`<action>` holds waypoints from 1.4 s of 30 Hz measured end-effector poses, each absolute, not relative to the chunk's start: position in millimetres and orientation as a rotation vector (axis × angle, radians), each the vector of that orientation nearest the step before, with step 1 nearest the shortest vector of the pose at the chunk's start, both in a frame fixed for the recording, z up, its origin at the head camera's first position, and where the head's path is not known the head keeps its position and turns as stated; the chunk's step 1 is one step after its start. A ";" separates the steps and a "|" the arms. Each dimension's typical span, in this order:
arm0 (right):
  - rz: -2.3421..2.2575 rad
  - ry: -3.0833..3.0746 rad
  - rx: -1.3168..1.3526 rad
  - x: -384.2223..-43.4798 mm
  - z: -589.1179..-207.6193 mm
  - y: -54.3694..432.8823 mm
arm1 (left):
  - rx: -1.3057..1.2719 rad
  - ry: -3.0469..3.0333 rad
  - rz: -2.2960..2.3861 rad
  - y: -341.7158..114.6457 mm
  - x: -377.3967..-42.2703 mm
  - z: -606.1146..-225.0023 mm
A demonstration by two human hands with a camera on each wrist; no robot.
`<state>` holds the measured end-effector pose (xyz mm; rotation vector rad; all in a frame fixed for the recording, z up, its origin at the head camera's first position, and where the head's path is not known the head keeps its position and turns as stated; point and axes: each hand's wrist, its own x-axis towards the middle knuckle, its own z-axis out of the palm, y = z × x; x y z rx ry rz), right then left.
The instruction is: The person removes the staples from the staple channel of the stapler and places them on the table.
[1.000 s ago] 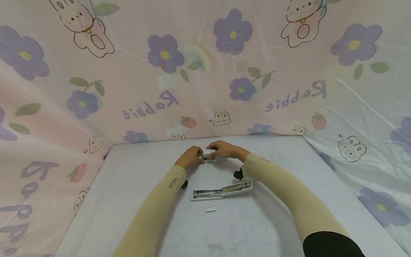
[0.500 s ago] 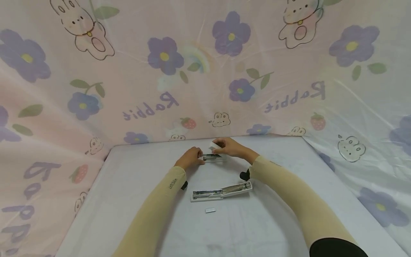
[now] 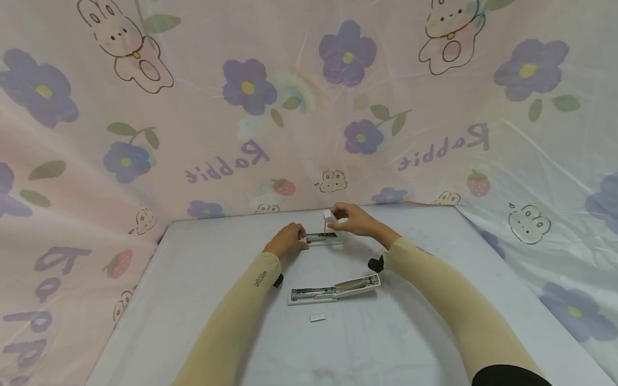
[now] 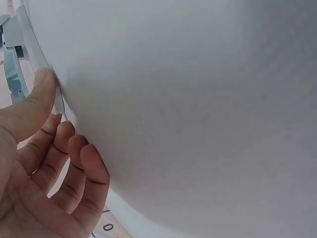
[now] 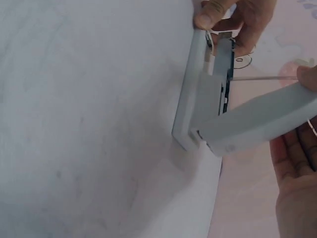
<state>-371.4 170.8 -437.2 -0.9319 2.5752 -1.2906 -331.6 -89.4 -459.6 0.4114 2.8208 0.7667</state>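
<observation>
At the far middle of the table stands a white stapler [image 3: 333, 242] with its top arm swung up. My left hand [image 3: 287, 239] grips the left end of its base; in the left wrist view the thumb [image 4: 42, 89] lies along the base's edge. My right hand [image 3: 356, 220] pinches the raised top arm [image 5: 262, 119] near its free end. A thin rod [image 5: 265, 78] runs between that arm and the metal staple channel. Closer to me lies a second white stapler [image 3: 311, 295], opened out wide, and no hand touches it.
A small pale strip [image 3: 317, 317], seemingly staples, lies in front of the nearer stapler. White cloth covers the table [image 3: 217, 257]. A patterned curtain [image 3: 299, 134] rises behind the table's back edge and at both sides.
My right hand has moved up and to the right, lifting the far stapler's top arm away from its base. The left hand stays at the base. The nearer stapler and strip stay put.
</observation>
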 end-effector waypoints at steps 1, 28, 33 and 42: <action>-1.294 2.574 -0.934 -371.2 -436.9 172.4 | 0.412 2.820 0.766 -89.4 -331.8 -459.9; -1.492 2.552 -0.773 -365.5 -445.2 206.5 | 0.420 2.824 0.750 -90.5 -328.8 -456.4; -1.503 2.550 -0.740 -363.1 -446.3 214.4 | 0.421 2.817 0.751 -89.8 -330.4 -457.6; -1.498 2.561 -0.735 -361.6 -449.6 234.6 | 0.414 2.812 0.747 -90.7 -330.8 -458.2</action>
